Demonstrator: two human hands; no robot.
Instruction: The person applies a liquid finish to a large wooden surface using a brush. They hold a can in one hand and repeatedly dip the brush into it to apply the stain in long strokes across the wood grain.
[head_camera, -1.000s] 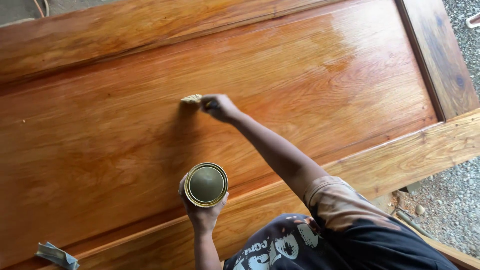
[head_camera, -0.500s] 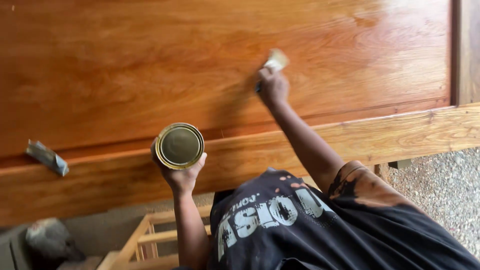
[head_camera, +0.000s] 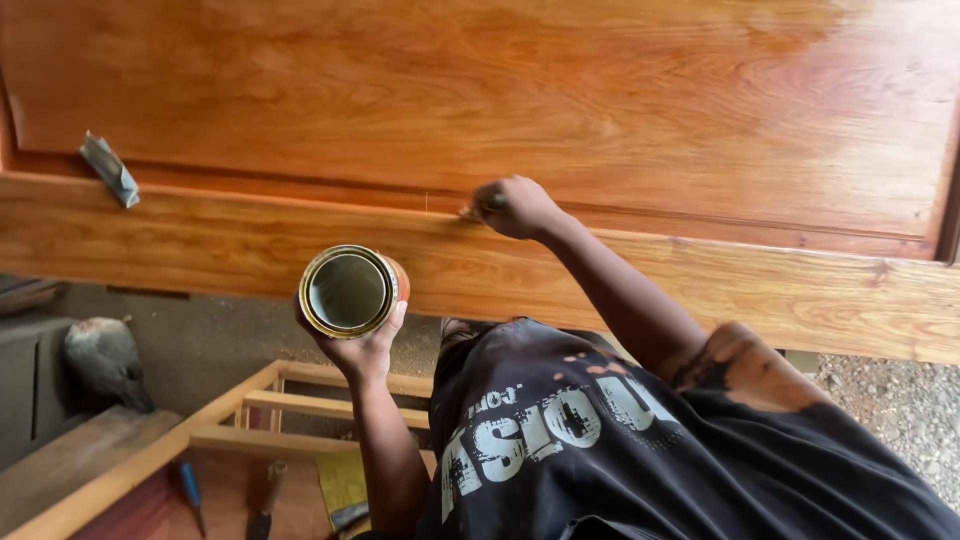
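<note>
My left hand (head_camera: 362, 345) holds an open round metal can (head_camera: 347, 290) of finish from below, near the front rail of a big glossy wooden door panel (head_camera: 560, 100). My right hand (head_camera: 515, 207) is stretched out and closed on a small brush (head_camera: 480, 209). The brush tip rests on the groove where the panel meets the front rail (head_camera: 230, 235). Most of the brush is hidden in my fist.
A folded grey piece of sandpaper (head_camera: 110, 170) lies on the panel's left edge. Below the door stand a wooden frame (head_camera: 240, 410) with a screwdriver (head_camera: 192, 492) and another tool, a grey block at the left, and gravel ground (head_camera: 900, 400) at the right.
My right hand has pulled the brush back from the middle of the panel to the groove by the front rail. The view has swung down, and the can has stayed in my left hand.
</note>
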